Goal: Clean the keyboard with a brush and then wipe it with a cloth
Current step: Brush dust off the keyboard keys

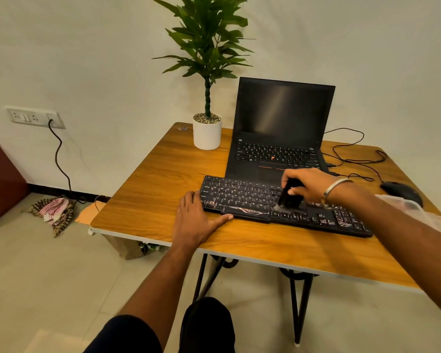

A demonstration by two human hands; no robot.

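Open black laptop [278,138] on wooden table [163,179], potted plant [207,118] beside it, black mouse [400,191] right, wall socket [35,117] left.

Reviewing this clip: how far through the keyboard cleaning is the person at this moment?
Brushing is under way. The right hand holds the brush with its bristles on the middle keys of the keyboard, while the left hand steadies its left end on the table. How much is already brushed cannot be judged. Wiping is left; a pale item, possibly the cloth, lies behind the right forearm.
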